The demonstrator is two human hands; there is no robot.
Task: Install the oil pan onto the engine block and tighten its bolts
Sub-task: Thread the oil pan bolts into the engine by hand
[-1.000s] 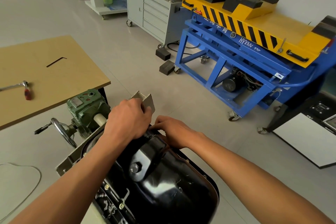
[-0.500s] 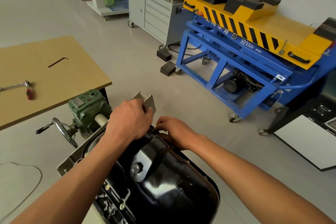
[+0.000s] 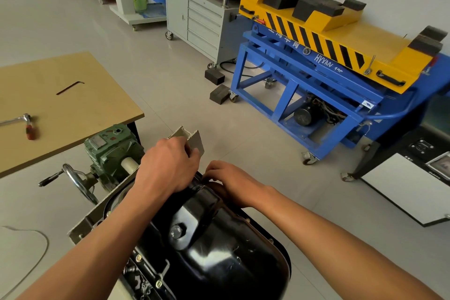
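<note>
The glossy black oil pan [image 3: 219, 258] sits upside-down on the engine block [image 3: 136, 273], its drain plug [image 3: 177, 231] facing up. Bolts show along the pan's left flange. My left hand [image 3: 168, 165] hovers over the pan's far end and grips a small grey open box [image 3: 194, 141]. My right hand [image 3: 231, 180] rests on the far rim of the pan just right of it, fingertips curled together at the flange. What those fingertips hold is hidden.
The engine hangs on a stand with a grey plate [image 3: 97, 217], a green gearbox [image 3: 112, 148] and a crank wheel [image 3: 78, 182]. To the left, a wooden table [image 3: 73, 117] carries a ratchet [image 3: 17, 119] and a hex key [image 3: 69, 87]. A blue-yellow lift [image 3: 316, 56] stands right.
Both hands stay at the pan's far rim. My right fingertips have shifted slightly along the flange; the left hand still grips the box.
</note>
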